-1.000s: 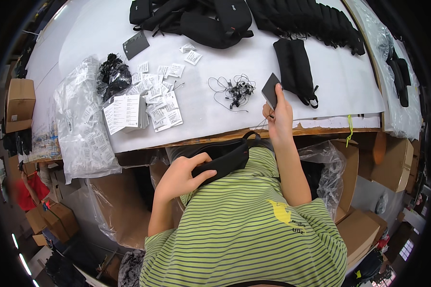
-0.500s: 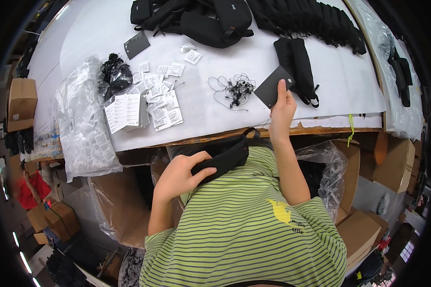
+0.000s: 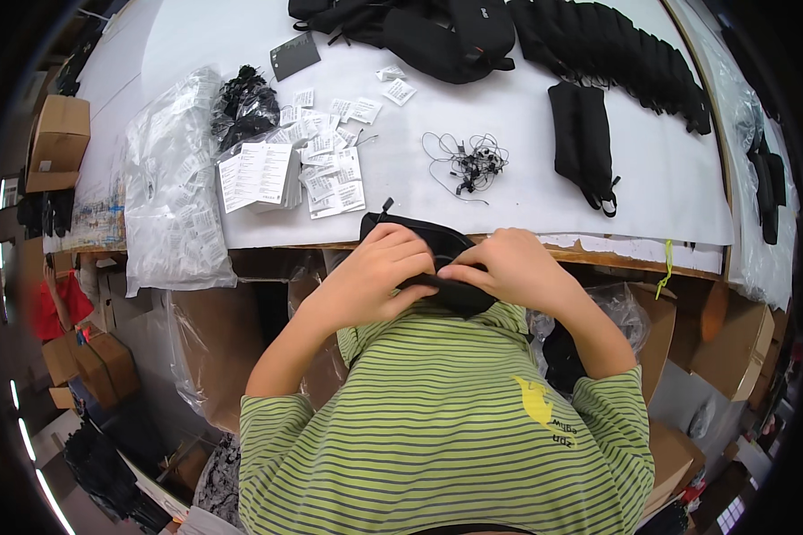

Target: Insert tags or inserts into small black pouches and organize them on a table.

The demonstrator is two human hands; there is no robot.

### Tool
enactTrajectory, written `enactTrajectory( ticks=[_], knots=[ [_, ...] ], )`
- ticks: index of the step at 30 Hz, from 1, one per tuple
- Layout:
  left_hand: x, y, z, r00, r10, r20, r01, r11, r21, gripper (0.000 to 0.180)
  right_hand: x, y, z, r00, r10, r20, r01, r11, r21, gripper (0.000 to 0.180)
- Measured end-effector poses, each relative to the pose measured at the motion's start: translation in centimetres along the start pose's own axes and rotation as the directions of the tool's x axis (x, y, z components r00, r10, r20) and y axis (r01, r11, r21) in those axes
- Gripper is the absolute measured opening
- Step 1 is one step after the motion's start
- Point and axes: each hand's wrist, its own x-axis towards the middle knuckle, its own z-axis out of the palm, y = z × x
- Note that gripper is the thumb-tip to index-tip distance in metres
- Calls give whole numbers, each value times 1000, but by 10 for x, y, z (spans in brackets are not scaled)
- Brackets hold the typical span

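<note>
Both hands now meet at the near edge of the white surface (image 3: 526, 134), over a black pouch (image 3: 419, 241) held against the person's chest. The right hand (image 3: 509, 267), which half a second ago held a dark card up at about one o'clock, has come down; the card is no longer seen. The left hand (image 3: 375, 276) has its fingers curled around the pouch from nine o'clock, and the right fingers pinch its edge from three o'clock. A tangle of cords (image 3: 468, 163) lies at twelve o'clock, paper slips (image 3: 330, 174) at eleven.

One head-worn fisheye (close) looks straight down over the table (image 3: 526, 152).
</note>
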Motion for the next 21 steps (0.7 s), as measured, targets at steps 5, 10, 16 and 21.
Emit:
enactTrajectory(
  ticks=[5, 10, 16, 21],
  knots=[
    [-3, -35, -4, 944, -321, 78, 325, 860, -392, 24, -10, 2, -1, 995, 88, 56, -102, 936, 337, 33],
    [-5, -128, 2, 800, -328, -503, 458, 875, 158, 27, -10, 5, 9, 998, 22, -64, -5, 968, 249, 27],
    [0, -146, -14, 824, -354, -442, 532, 750, 392, 25, -9, 7, 5, 979, -69, -191, 89, 991, 96, 20],
    [1, -146, -13, 794, -328, -512, 563, 716, 414, 17, -10, 9, 1, 959, -95, -268, 100, 995, 6, 17]
  ],
)
